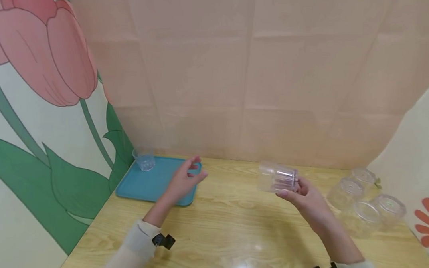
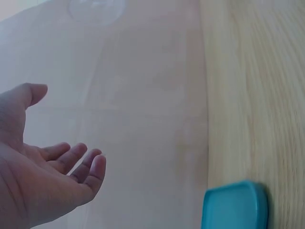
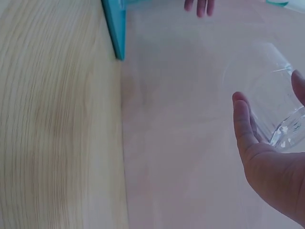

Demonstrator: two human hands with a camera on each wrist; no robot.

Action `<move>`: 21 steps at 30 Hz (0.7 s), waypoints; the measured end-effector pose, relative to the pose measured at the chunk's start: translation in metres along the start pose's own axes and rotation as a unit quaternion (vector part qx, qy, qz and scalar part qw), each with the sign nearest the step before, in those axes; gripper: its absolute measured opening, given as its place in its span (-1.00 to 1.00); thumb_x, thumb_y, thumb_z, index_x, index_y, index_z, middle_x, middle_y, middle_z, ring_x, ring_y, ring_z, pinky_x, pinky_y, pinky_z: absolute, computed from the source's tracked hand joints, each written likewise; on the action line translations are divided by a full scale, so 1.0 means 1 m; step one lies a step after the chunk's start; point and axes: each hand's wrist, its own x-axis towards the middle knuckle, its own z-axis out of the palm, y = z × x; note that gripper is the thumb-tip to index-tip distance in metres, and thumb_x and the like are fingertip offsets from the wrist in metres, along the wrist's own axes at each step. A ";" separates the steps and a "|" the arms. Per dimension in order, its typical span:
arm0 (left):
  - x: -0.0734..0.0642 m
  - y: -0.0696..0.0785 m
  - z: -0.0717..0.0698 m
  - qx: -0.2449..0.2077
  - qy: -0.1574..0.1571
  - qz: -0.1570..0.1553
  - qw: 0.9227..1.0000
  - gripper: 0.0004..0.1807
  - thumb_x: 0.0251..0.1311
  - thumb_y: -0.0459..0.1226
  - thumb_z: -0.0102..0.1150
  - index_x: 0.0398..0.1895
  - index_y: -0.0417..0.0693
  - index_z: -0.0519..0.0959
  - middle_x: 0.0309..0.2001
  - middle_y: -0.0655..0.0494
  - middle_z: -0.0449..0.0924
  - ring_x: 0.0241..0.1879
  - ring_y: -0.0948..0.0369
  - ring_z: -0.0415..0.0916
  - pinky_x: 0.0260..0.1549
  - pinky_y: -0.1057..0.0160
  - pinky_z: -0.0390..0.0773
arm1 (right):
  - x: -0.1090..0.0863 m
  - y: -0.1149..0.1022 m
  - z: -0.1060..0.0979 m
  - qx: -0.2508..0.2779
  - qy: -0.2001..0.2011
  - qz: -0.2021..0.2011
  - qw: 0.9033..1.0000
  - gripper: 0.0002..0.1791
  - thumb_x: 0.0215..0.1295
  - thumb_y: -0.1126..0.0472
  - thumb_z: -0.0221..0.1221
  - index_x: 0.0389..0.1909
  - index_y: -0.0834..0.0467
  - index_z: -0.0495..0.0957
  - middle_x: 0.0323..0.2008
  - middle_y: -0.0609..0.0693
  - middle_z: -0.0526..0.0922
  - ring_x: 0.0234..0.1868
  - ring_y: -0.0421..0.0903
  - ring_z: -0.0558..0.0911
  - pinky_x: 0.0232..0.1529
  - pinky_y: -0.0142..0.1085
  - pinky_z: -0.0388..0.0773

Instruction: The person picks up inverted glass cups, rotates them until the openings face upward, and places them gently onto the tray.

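Observation:
My right hand (image 1: 312, 202) grips a clear plastic cup (image 1: 278, 178) near its base, holding it on its side above the table with the mouth facing left. In the right wrist view the same cup (image 3: 271, 90) sits between thumb and fingers. My left hand (image 1: 184, 178) holds nothing; its fingers are relaxed and loosely bent over the right part of a blue tray (image 1: 144, 187). A second clear cup (image 1: 145, 161) stands on that tray at its back left corner. The left wrist view shows the left hand (image 2: 52, 176) with its palm turned up.
At the right of the wooden table (image 1: 225, 222) stand several clear cups (image 1: 367, 212) close together, some upside down. A pinkish cloth (image 1: 245, 91) hangs behind the table's back edge. A wall with a painted tulip (image 1: 49, 51) rises at the left.

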 end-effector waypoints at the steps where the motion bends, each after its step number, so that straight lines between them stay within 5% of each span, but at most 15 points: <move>1: -0.001 0.001 0.002 -0.003 -0.006 0.003 1.000 -0.26 0.35 -0.07 0.29 0.50 -0.13 0.28 0.38 -0.01 0.41 0.31 -0.05 0.39 0.22 -0.09 0.46 | 0.000 -0.001 0.002 0.005 -0.003 -0.004 1.000 -0.27 0.47 0.23 0.19 0.51 0.29 0.05 0.19 -0.15 0.58 0.18 -0.28 0.58 0.10 -0.45 0.53; 13: -0.005 0.010 0.025 -0.010 -0.039 0.021 0.999 -0.26 0.34 -0.10 0.31 0.52 -0.01 0.26 0.38 0.03 0.43 0.28 0.02 0.44 0.18 -0.05 0.51 | 0.001 -0.005 0.020 0.056 -0.011 -0.020 0.998 -0.28 0.47 0.31 0.16 0.49 0.41 0.04 0.10 -0.16 0.64 0.15 -0.27 0.60 0.12 -0.48 0.50; 21: -0.008 0.015 0.034 -0.030 -0.093 0.021 0.995 -0.16 0.29 0.01 0.33 0.56 0.08 0.18 0.42 0.06 0.37 0.31 0.07 0.41 0.24 -0.09 0.46 | 0.005 -0.004 0.031 0.132 -0.043 -0.058 0.989 -0.48 0.48 0.42 0.09 0.39 0.20 0.24 0.16 -0.08 0.60 0.18 -0.21 0.60 0.19 -0.43 0.50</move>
